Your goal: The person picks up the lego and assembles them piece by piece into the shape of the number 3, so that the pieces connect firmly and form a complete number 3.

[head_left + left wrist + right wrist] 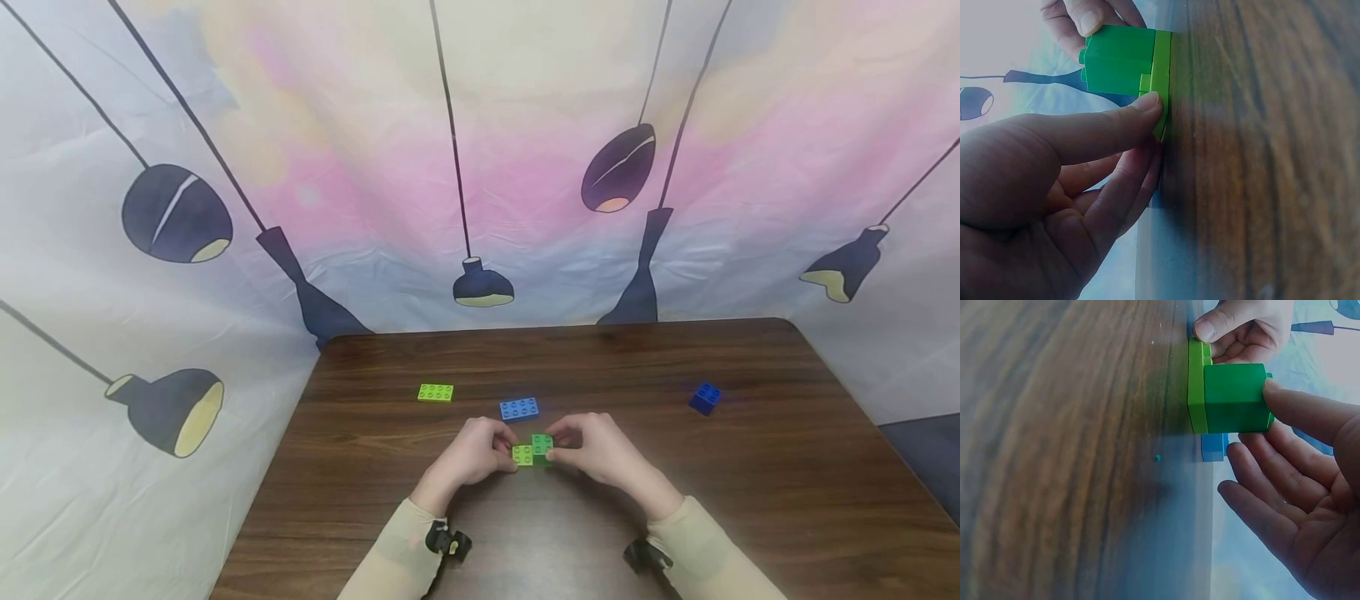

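A thin lime-green toy brick [522,456] lies on the brown table. On its right half sits a taller green brick [542,446], its studs facing up. My left hand [478,452] pinches the free left end of the lime brick between thumb and fingers. In the right wrist view, the green brick [1235,400] has the thumb of my right hand [1316,481] at its top edge and a fingertip at its far side. The lime brick's right half is hidden under the green one.
Just beyond my hands lies a flat light-blue brick [519,408]. Another flat lime brick [436,392] is farther back on the left, and a dark blue brick [705,398] is off to the right. A printed cloth [390,192] hangs behind the table [360,500].
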`<state>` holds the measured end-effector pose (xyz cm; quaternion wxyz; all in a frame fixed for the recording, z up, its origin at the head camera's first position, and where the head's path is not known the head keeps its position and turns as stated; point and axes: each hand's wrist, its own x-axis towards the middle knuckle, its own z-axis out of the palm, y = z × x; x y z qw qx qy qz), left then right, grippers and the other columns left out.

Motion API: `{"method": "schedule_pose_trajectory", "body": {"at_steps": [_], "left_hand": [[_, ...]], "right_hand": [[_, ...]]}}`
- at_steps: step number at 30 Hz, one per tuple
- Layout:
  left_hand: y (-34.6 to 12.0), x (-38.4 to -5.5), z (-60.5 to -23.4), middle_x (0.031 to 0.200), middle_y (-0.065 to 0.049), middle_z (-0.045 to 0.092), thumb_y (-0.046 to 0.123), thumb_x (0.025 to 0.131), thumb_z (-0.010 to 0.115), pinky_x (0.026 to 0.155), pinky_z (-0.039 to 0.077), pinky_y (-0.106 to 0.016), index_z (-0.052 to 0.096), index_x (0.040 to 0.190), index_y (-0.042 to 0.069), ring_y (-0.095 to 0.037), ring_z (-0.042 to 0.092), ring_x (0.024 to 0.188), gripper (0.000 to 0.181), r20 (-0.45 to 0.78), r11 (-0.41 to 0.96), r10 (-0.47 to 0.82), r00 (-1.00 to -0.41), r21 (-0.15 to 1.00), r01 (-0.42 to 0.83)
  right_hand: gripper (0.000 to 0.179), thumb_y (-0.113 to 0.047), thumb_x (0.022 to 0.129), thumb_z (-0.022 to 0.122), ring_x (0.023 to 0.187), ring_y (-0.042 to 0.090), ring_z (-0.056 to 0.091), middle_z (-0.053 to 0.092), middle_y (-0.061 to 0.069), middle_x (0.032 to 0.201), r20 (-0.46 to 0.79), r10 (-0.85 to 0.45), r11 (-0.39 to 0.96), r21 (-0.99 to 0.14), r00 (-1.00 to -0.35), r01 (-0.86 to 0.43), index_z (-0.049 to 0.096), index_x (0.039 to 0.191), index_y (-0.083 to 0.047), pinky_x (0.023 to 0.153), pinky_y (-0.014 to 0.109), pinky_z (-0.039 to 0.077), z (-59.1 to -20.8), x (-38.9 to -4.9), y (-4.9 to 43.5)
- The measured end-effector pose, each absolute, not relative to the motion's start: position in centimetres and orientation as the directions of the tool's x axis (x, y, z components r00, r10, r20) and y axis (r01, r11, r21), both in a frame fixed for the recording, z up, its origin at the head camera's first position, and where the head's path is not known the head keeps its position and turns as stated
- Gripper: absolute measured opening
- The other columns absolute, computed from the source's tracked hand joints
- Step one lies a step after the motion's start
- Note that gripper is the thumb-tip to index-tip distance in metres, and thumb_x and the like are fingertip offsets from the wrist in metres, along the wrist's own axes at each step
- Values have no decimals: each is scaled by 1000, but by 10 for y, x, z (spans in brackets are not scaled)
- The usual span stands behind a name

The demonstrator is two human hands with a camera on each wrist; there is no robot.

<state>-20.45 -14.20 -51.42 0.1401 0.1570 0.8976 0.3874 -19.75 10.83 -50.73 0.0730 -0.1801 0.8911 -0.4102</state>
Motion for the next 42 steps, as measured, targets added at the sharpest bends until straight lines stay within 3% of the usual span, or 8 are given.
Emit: {"method": "schedule_pose_trajectory", "body": {"at_steps": [26, 37, 42], "left_hand": [[-141, -204, -513, 81, 2, 67, -1, 79, 90, 66, 54, -29, 76, 100, 3, -11, 63, 74, 26, -111, 642, 405, -908, 742, 195], [-142, -203, -513, 81, 1, 67, -2, 79, 90, 66, 53, -30, 76, 101, 3, -12, 63, 74, 27, -124, 644, 396, -910, 744, 179], [-142, -204, -513, 80, 2, 67, -1, 79, 90, 66, 54, -29, 76, 101, 3, -11, 63, 73, 26, -120, 648, 397, -910, 739, 185]], "right_hand": [[31, -20, 89, 89, 92, 12, 73, 77, -1, 106, -10, -449, 520, -816, -893, -252, 77, 116, -9, 73, 31, 60, -510, -203, 116], [31, -22, 90, 88, 93, 11, 73, 77, -2, 106, 3, -476, 520, -805, -879, -284, 78, 117, -11, 76, 30, 60, -512, -206, 117], [37, -27, 93, 86, 100, 15, 75, 78, 1, 114, -1, -515, 474, -833, -857, -284, 76, 123, -8, 83, 35, 61, -510, -213, 126]]}}
